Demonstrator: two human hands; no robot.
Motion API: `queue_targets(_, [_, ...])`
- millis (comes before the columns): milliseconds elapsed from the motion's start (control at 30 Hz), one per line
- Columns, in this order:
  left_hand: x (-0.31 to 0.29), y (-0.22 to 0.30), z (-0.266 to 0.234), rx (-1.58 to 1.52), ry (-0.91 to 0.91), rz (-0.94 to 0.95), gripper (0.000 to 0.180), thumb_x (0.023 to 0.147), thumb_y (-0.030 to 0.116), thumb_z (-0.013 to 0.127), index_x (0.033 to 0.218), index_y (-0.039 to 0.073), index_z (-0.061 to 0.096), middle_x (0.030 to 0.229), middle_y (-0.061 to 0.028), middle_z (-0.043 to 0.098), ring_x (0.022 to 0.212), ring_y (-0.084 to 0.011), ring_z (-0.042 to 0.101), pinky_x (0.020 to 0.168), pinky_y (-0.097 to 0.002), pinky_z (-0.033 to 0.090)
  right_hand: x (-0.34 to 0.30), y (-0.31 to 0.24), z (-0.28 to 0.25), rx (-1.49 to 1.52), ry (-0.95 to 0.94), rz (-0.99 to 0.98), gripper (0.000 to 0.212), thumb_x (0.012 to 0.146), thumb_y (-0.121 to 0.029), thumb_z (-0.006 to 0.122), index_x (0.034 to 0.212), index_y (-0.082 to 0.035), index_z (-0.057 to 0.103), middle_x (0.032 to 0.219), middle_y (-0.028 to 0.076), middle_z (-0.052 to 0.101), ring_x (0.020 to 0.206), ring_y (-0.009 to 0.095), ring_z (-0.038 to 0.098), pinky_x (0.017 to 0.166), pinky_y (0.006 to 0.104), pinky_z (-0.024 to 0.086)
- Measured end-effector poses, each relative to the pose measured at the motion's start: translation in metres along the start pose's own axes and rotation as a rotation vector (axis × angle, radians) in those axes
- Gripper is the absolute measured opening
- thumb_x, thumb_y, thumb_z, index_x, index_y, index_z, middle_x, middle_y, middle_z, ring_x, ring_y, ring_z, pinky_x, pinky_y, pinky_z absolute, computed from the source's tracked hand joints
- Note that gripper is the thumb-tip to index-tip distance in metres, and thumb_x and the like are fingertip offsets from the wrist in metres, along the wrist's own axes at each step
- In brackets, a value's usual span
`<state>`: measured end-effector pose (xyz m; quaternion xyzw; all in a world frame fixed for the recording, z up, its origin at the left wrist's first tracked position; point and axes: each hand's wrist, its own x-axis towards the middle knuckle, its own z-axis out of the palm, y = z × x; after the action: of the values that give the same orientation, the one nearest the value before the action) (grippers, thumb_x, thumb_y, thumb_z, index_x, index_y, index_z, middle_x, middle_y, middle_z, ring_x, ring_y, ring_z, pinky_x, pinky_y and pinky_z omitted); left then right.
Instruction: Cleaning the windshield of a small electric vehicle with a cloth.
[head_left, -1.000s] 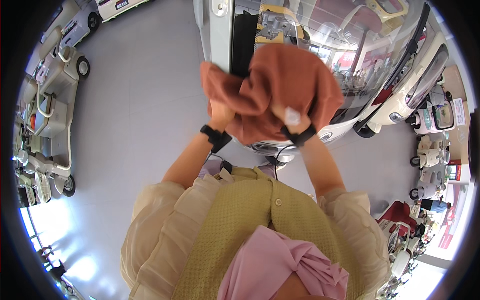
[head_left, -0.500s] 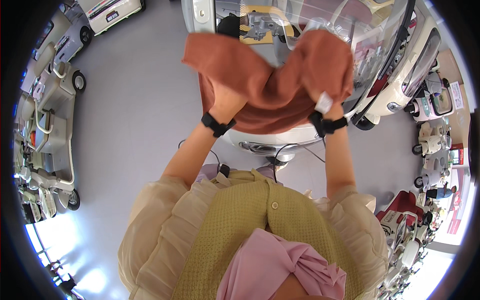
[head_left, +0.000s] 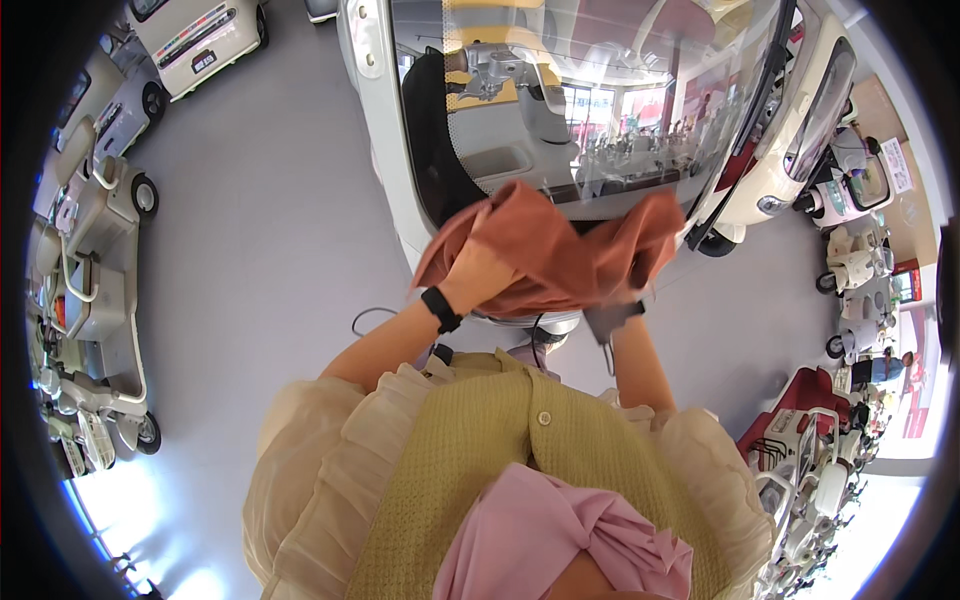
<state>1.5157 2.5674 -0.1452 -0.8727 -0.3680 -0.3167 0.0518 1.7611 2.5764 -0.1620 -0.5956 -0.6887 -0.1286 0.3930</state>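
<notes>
A rust-brown cloth point(head_left: 545, 250) hangs bunched and folded in front of me, at the lower edge of a small vehicle's windshield point(head_left: 640, 120). My left hand point(head_left: 482, 268) is closed on the left part of the cloth, with the fingers partly tucked into its folds. At the other end my right hand point(head_left: 624, 297) grips the cloth; its fingers are hidden behind the fabric and the area is blurred. Both wrists wear black bands, and a thin dark cable hangs below. Whether the cloth touches the glass or the body beneath, I cannot tell.
The vehicle's pale body point(head_left: 385, 130) frames the windshield, with a dark wiper arm along its right side. Another cream vehicle point(head_left: 795, 150) stands close on the right. Parked carts point(head_left: 110, 260) line the left, and several scooters point(head_left: 850, 270) stand along the right.
Both hands have come down and nearer to me with the cloth, which is now more bunched. More of the windshield shows above it. The view has shifted slightly.
</notes>
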Motion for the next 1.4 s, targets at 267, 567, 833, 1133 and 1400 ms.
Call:
queue_targets(267, [0.033,-0.016,-0.039,0.210,0.083,0.017,0.045,0.082,0.041,0.068,0.120,0.017,0.067,0.133,-0.0077,0.058,0.130,-0.0303,0.047,0.115,-0.0582,0.022,-0.026,0.028,-0.012,0.191,0.099,0.402,0.034,0.090,-0.017,0.055,0.115,0.005,0.060,0.122,0.033,0.056,0.119,0.050,0.049,0.105,0.0520,0.035])
queue_targets(567, [0.155,-0.068,-0.125,0.364,0.800,-0.101,0.050,0.076,0.041,0.076,0.112,0.007,0.067,0.116,-0.0122,0.064,0.105,-0.0351,0.059,0.097,-0.0595,0.038,0.207,-0.021,-0.032,0.025,0.370,-0.147,0.045,0.085,-0.015,0.058,0.126,0.003,0.056,0.138,0.029,0.044,0.127,0.051,0.036,0.105,0.0601,0.027])
queue_targets(833, [0.139,-0.060,-0.100,0.218,0.626,-0.176,0.045,0.079,0.027,0.073,0.118,0.006,0.062,0.116,-0.0164,0.063,0.106,-0.0385,0.059,0.088,-0.0502,0.046,0.194,-0.086,-0.029,0.025,0.255,-0.260,0.062,0.082,-0.026,0.061,0.136,-0.001,0.045,0.139,0.028,0.037,0.123,0.051,0.031,0.103,0.0598,0.024])
queue_targets(1133, [0.123,-0.065,-0.118,0.075,0.379,0.061,0.044,0.082,0.033,0.068,0.120,0.011,0.062,0.123,-0.0156,0.061,0.114,-0.0396,0.054,0.098,-0.0498,0.041,0.175,-0.072,-0.063,-0.086,-0.186,-0.709,0.045,0.082,-0.013,0.054,0.124,0.000,0.061,0.145,0.024,0.042,0.129,0.045,0.041,0.104,0.0481,0.039])
queue_targets(1400, [0.249,-0.113,-0.203,0.479,0.602,0.256,0.061,0.084,0.047,0.059,0.133,0.010,0.055,0.137,-0.0173,0.052,0.133,-0.0377,0.041,0.115,-0.0566,0.020,0.361,-0.067,-0.088,-0.059,0.097,-0.579,0.057,0.087,-0.023,0.059,0.138,-0.003,0.046,0.147,0.027,0.035,0.133,0.050,0.034,0.110,0.0510,0.034])
